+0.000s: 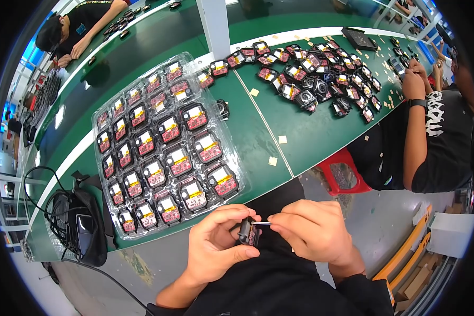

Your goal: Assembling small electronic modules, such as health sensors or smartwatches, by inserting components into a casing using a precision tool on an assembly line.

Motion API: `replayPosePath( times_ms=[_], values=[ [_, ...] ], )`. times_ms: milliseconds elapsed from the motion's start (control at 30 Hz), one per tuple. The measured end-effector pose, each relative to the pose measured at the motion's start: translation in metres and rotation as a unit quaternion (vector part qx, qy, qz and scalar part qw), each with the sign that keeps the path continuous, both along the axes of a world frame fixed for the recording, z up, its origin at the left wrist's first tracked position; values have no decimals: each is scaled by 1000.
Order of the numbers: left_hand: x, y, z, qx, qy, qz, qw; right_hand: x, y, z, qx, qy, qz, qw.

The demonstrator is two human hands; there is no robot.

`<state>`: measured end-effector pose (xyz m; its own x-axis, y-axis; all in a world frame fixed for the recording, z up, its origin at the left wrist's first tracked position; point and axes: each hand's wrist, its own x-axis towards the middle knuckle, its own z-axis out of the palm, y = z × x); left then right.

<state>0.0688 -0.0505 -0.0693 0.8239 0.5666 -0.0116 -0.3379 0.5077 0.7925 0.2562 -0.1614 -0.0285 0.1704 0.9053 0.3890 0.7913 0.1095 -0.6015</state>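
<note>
Between the thumb and fingers of my left hand (216,245) is a small black watch case (248,231), tilted on its edge, with a bit of reddish circuit board showing. My right hand (316,231) pinches a pair of thin metal tweezers (262,223), whose tip reaches the case's upper edge. Both hands are over my lap, just in front of the green table (258,184). Beyond my left hand lies a clear plastic tray (108,174) filled with rows of similar open watch cases (179,160), each with a red board and a white square.
A loose heap of watch cases (321,73) covers the table's far right, with small tan squares (273,161) scattered around. A black bag (81,226) with cables lies at the left. One co-worker (432,137) sits at the right beside a red stool (342,174); another leans in far left.
</note>
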Motion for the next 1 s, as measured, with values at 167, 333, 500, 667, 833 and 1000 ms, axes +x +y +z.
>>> replayPosePath(
  times_ms=[167,333,500,667,833,1000],
  values=[
    [4,-4,-1,-72,-10,1,997,-9,0,-11,27,75,-29,996],
    [5,-9,1,-88,-11,17,996,-15,-1,-16,52,80,-51,994],
    [4,-11,4,-89,21,10,996,-17,-2,-18,68,75,-52,993],
    [4,-16,3,-115,-3,13,993,-20,-5,-21,50,134,-58,988],
    [3,-21,7,-151,-4,31,988,-25,-7,-23,43,192,-68,978],
    [6,-25,6,-180,-10,41,983,-28,-10,-23,22,265,-72,961]
  ],
)
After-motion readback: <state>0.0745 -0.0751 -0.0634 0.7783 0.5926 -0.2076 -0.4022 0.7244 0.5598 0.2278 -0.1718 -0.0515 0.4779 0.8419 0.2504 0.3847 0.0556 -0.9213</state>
